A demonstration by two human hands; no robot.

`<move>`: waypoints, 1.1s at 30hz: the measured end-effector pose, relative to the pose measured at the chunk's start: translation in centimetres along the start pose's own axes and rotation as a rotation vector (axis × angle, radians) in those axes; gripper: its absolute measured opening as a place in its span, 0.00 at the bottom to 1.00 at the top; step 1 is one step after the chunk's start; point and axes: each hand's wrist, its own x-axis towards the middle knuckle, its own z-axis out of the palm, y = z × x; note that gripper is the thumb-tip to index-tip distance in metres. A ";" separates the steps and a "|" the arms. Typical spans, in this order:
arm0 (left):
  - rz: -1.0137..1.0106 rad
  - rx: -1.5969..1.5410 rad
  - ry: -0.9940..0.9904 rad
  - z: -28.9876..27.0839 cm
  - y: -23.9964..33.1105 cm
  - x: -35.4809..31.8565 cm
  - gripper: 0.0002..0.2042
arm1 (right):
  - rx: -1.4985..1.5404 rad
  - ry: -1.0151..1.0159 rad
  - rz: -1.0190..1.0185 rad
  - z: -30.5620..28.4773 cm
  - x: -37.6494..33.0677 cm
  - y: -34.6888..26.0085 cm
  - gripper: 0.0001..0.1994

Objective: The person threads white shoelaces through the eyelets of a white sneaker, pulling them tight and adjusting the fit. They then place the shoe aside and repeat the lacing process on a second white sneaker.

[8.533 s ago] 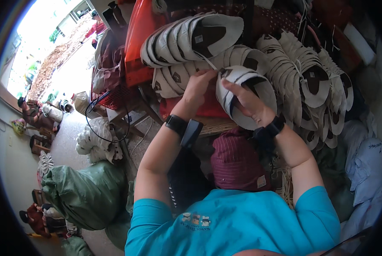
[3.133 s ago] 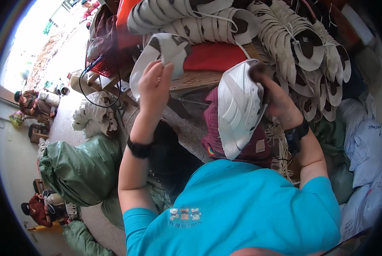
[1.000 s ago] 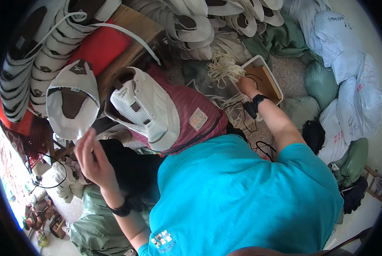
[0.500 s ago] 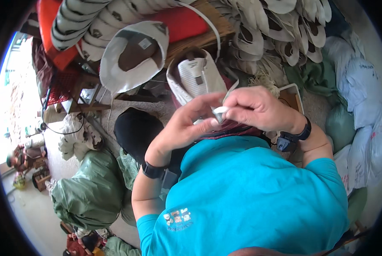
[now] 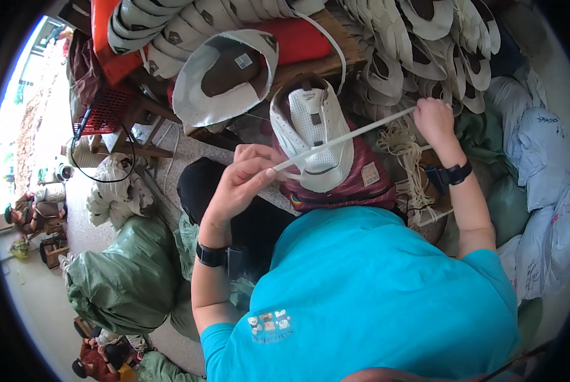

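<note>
A flat white shoelace (image 5: 361,130) is stretched in a slant between my two hands. My left hand (image 5: 243,181) pinches its lower end between thumb and fingers, left of the shoe. My right hand (image 5: 434,122) is closed round the upper end, higher and farther right. Under the lace a white shoe upper (image 5: 336,167) with a perforated tongue rests on the maroon cloth (image 5: 371,188) over my lap. The lace crosses in front of the upper; whether it is threaded through any eyelet I cannot tell.
A bundle of cream laces (image 5: 403,149) hangs right of the upper. Stacked white uppers (image 5: 387,67) fill the far right, and more lie on the wooden bench (image 5: 339,44). Green sacks (image 5: 129,274) stand at left, white sacks (image 5: 542,153) at right. Other people sit farther left.
My hands were close together above the upper; now they are wide apart, the right one up and to the right, with the lace drawn out between them. The upper shows more fully.
</note>
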 end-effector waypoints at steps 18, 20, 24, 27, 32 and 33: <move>0.056 0.701 0.386 3.6 -1.3 11.0 0.13 | 1.198 0.224 -0.243 -1.5 5.1 -16.2 0.07; -0.144 0.276 0.341 3.2 -1.4 11.6 0.12 | 0.953 0.383 -0.347 -1.6 5.4 -17.0 0.06; -0.193 -0.247 0.415 3.2 -2.8 10.0 0.10 | 0.794 0.481 -0.454 -1.5 6.0 -16.8 0.08; -0.210 -0.470 0.479 3.0 -4.7 9.6 0.08 | 0.726 0.481 -0.400 0.4 7.4 -16.5 0.06; -0.206 -0.332 0.583 3.9 -6.8 9.9 0.09 | 0.782 0.436 -0.356 1.9 8.1 -16.6 0.08; -0.209 -0.279 0.597 3.8 -6.7 9.6 0.09 | 0.819 0.422 -0.351 1.9 8.0 -16.4 0.08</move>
